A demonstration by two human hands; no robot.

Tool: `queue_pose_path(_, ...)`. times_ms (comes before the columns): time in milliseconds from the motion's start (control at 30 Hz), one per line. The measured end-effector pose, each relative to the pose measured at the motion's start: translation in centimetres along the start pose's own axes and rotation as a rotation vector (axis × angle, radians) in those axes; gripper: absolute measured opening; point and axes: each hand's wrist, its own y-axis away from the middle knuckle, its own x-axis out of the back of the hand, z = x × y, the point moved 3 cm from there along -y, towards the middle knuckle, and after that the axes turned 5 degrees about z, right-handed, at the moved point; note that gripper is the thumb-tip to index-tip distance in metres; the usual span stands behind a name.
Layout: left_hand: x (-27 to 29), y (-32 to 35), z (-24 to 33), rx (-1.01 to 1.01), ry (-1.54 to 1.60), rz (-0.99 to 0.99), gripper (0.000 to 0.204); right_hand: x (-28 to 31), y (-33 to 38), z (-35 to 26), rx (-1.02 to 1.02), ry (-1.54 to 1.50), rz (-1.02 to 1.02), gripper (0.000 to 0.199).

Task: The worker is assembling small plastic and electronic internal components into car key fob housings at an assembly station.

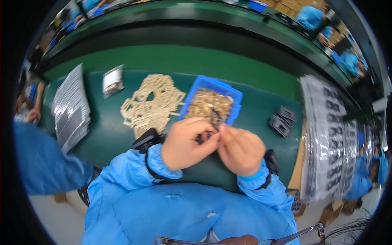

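My left hand [188,143] and my right hand [242,151] meet fingertip to fingertip at the near edge of a blue plastic bin [235,94]. A small dark pronged piece [215,115] sticks up from the left fingers; blur hides its exact kind. The right thumb and fingers are pinched together against it, and what they hold is hidden. Inside the bin lies a heap of small gold-coloured metal parts [207,102]. Left of the bin, a pile of flat beige frame-shaped pieces [153,100] is spread on the green table [110,141].
A stack of silvery sheets [72,108] and a small clear bag [112,81] lie at the left. Dark plastic frames [282,121] rest on the right. Beyond them are plastic-covered trays [324,139]. A co-worker's blue sleeve [49,157] is at the far left.
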Motion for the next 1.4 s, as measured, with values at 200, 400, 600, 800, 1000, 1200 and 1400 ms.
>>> queue_pose_path(200, -0.6, 0.7, -1.3, 0.230, 0.293, 0.020, 0.001, -1.0, 0.7, 0.2, 0.005, -0.125, 0.080, 0.026)
queue_pose_path(400, 0.8, 0.9, -5.7, 0.279, 0.231, -0.024, 0.015, -0.9, 0.9, 1.0, 0.034, -0.136, 0.248, 0.032)
queue_pose_path(600, -0.2, 0.4, -5.4, 0.286, 0.296, -0.013, 0.012, -1.7, 1.5, 1.1, 0.030, -0.080, 0.251, 0.025)
queue_pose_path(800, 0.3, -0.1, -6.3, 0.140, 0.199, -0.027, 0.015, -2.1, 1.3, 0.8, -0.004, -0.034, 0.284, 0.018)
queue_pose_path(1000, 0.7, -0.5, -7.3, 0.133, 0.159, -0.040, 0.015, -2.9, 1.3, 0.4, 0.020, 0.003, 0.274, 0.018)
queue_pose_path(1200, -0.8, 0.0, -4.2, -0.156, -0.171, 0.037, 0.014, -2.1, 1.4, 0.6, 0.017, 0.005, 0.269, 0.017)
queue_pose_path(1400, -0.8, 0.7, -2.3, -0.221, -0.299, 0.073, 0.006, -2.4, 1.5, 0.6, -0.179, -0.223, 0.214, 0.015)
